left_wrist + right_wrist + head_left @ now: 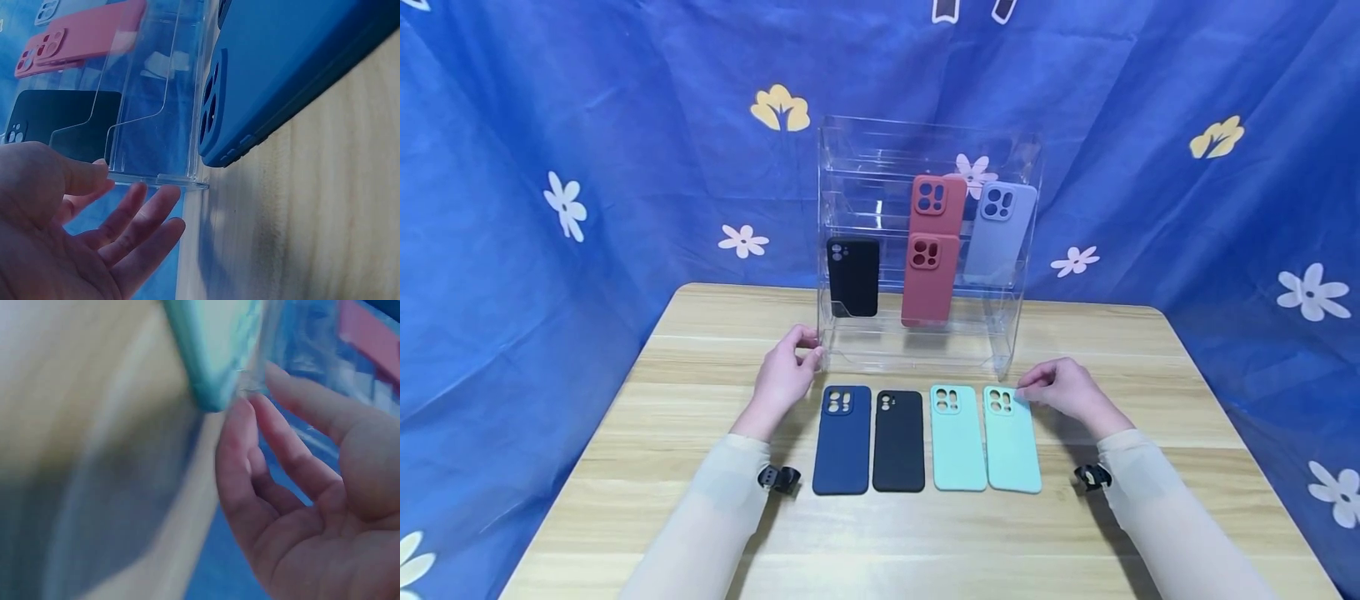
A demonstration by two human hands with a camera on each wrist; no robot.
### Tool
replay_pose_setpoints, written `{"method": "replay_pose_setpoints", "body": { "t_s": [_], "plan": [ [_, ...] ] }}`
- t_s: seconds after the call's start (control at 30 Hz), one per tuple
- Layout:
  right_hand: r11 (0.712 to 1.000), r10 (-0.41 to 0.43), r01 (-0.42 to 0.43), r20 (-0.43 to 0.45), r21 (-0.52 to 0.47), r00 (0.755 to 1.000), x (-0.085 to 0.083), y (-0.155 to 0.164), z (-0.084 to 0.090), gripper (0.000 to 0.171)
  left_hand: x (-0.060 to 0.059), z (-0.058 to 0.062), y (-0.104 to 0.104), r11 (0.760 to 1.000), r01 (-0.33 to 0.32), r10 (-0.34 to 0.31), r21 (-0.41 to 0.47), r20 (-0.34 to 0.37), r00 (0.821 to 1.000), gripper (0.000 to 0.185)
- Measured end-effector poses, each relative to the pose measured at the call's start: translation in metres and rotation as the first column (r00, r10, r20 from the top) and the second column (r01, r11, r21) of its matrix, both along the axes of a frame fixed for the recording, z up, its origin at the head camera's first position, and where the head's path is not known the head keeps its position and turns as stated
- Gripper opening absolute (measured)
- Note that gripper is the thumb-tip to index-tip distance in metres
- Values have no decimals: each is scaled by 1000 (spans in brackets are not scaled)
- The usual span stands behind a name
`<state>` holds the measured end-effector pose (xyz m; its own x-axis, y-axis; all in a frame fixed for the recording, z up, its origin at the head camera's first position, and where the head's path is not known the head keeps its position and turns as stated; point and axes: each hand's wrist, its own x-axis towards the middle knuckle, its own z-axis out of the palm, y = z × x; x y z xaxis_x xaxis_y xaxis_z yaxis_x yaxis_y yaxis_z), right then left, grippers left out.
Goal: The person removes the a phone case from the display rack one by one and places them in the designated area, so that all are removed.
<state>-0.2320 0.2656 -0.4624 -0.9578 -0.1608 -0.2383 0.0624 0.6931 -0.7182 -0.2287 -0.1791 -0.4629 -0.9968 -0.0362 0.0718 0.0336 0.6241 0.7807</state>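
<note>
- In front of the rack [917, 358], near its R front corner: R mint [1012, 446], flat on table [880, 542], cam-hole end twd rack, long axis running roughly straight out from it.
- R mint lies twd the person & a bit L of the R hand's [1063, 390] tips, which meet its top R corner in head view. R hand is far nearer than L, so I'd say a lift hinges on that corner, w/ fingers needing to get round the long edges.
- R grip: fingers bent, tips bunched b/w R mint's corner & rack's R front corner; can't tell if they pinch either.
- L hand [784, 379]: at rack's L front corner, thumb by its edge, fingers spread, no case held. Nearest loose case = navy [842, 450].
- Row in front of rack, L to R: navy, black [898, 450], L mint [958, 446], R mint.
- Head vs wrists: only head gets the whole row. L wrist adds the splayed L fingers, partly hidden in head, + navy's side btns. R wrist, tho blurry, shows clear plastic right by R tips; contact unclear.
</note>
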Motion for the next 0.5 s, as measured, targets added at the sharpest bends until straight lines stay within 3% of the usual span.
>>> {"method": "replay_pose_setpoints", "body": {
  "t_s": [0.1,0.23,0.5],
  "plan": [
    [998,57,-57,14,1,998,1,-8,11,20,1,0,0,1000,-1,1,-3,4,1000,26],
    [989,144,-142,-49,40,988,2,-25,32,17,0,0,0,1000,-5,5,-6,13,1000,25],
    [992,128,-119,-270,49,954,6,-73,78,20,-1,-1,-1,1000,-2,2,-6,3,1000,24]
  ]
}}
